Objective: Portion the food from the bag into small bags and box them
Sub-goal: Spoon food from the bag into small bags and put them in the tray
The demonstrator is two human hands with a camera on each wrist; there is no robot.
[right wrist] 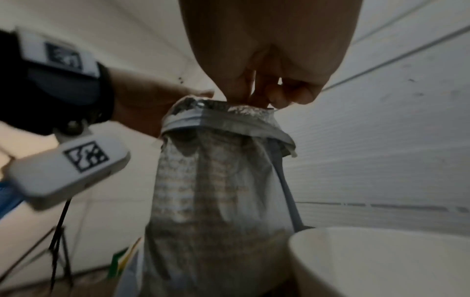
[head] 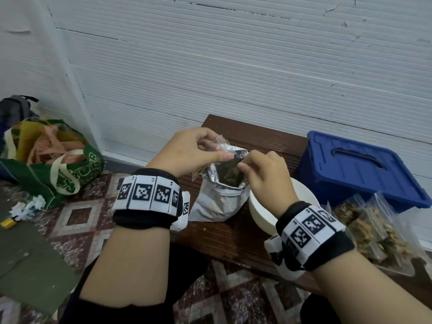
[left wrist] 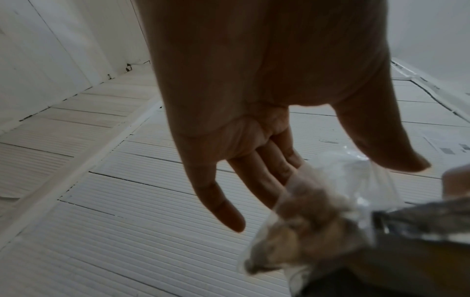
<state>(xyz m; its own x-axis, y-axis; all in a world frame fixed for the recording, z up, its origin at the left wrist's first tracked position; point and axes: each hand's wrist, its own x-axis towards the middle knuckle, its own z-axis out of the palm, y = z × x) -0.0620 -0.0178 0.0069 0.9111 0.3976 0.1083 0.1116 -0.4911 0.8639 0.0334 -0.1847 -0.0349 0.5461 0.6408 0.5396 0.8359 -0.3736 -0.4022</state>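
Ribbed wall, crinkled foil bag, clear pouch

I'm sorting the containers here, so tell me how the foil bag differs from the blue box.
The foil bag is soft, crinkled and silver; the blue box is rigid plastic. The foil bag stands open at the top, its mouth held by the left hand and right hand; the blue box lies untouched with its lid on. Both sit on the wooden bench.

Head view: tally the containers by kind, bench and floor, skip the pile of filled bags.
Foil-lined food bag: 1
Small clear plastic bag in left hand: 1
White round bowl: 1
Blue lidded plastic box: 1
Green tote bag: 1
Total: 5
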